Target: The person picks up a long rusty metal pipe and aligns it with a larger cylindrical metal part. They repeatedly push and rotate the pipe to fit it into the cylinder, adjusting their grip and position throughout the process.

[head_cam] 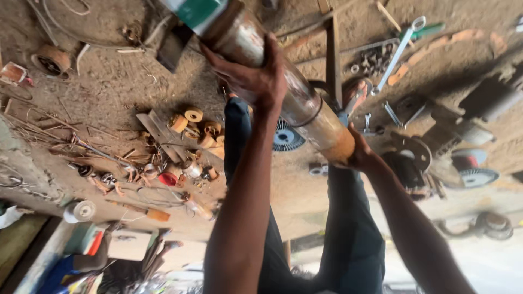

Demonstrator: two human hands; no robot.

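Soft daylight; faint shadows; bright glare bottom right; slight motion blur.

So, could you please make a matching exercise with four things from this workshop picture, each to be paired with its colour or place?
Things:
1. long metal cylinder
2. long wrench
3. small round cap
4. left hand

Colours or places:
a. red
b. silver, on the dirt floor
c. rusty, held by both hands
d. gripping the cylinder's middle

The right hand holds the cylinder's rusty end.

Pairs: 1-c, 2-b, 3-a, 4-d
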